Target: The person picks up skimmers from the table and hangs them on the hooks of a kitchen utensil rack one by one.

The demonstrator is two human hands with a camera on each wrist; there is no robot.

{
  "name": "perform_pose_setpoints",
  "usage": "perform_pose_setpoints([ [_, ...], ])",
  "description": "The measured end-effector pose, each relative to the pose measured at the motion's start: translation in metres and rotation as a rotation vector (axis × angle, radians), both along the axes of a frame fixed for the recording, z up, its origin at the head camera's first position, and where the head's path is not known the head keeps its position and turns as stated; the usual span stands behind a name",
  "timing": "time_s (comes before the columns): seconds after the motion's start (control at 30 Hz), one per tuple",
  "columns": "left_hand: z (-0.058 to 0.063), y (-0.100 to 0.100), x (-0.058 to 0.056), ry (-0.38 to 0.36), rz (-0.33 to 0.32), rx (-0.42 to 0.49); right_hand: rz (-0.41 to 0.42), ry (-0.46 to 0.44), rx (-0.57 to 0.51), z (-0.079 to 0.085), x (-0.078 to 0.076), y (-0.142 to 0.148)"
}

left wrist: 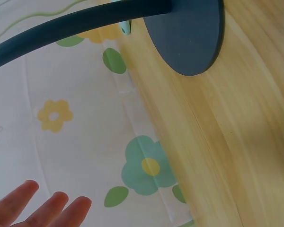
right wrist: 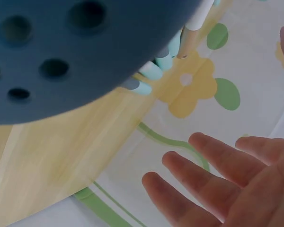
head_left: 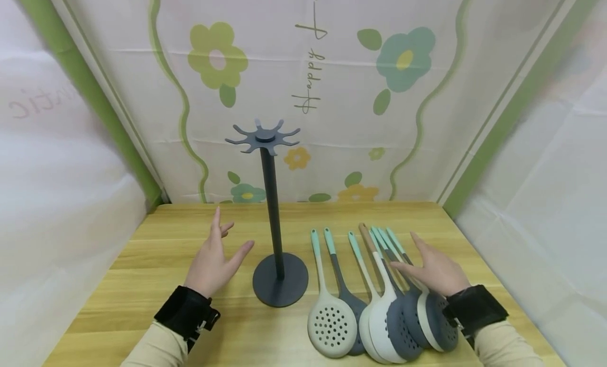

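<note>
A dark utensil stand [head_left: 272, 209] with a round base and a ring of hooks at its top stands upright on the table. My left hand [head_left: 215, 259] hovers left of the pole, holding nothing, its fingers extended. To the right lie several skimmers and ladle-like utensils, handles pointing away. A pale skimmer [head_left: 332, 325] is leftmost, a dark utensil [head_left: 348, 298] partly under it. The others overlap, and a dark skimmer [head_left: 443, 317] is at the far right. Over the right-hand utensils is my right hand [head_left: 436, 269], fingers stretched out and nothing held. In the right wrist view the fingers [right wrist: 199, 189] are spread.
The wooden table [head_left: 204, 325] ends at a white curtain [head_left: 341, 161] printed with flowers. More white cloth [head_left: 545, 198] hangs at the right and left sides. The hooks [head_left: 265, 137] on the stand carry no utensils.
</note>
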State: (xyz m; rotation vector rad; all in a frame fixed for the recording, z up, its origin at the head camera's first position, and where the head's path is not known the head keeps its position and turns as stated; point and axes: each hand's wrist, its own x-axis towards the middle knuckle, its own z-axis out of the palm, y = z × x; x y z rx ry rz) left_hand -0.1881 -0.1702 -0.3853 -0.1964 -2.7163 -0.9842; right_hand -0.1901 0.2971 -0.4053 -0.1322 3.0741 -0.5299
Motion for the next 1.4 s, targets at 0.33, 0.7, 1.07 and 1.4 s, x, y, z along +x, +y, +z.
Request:
perform_pose_setpoints([
  [0.33, 0.003, 0.002, -0.008, 0.007, 0.000, 0.060, 0.012, -0.033, 0.004, 0.001, 0.000, 0.007],
  [0.7, 0.004, 0.005, -0.012, -0.025, -0.062, 0.156, 0.007, -0.102, -0.014, -0.009, -0.009, 0.021],
  [1.07, -0.003, 0.003, -0.014, -0.040, -0.101, 0.202, 0.010, -0.162, -0.045, -0.019, -0.021, 0.031],
  [1.4, 0.006, 0.007, -0.020, -0.016, -0.127, 0.196, 0.000, -0.259, -0.132, -0.026, -0.025, 0.044],
])
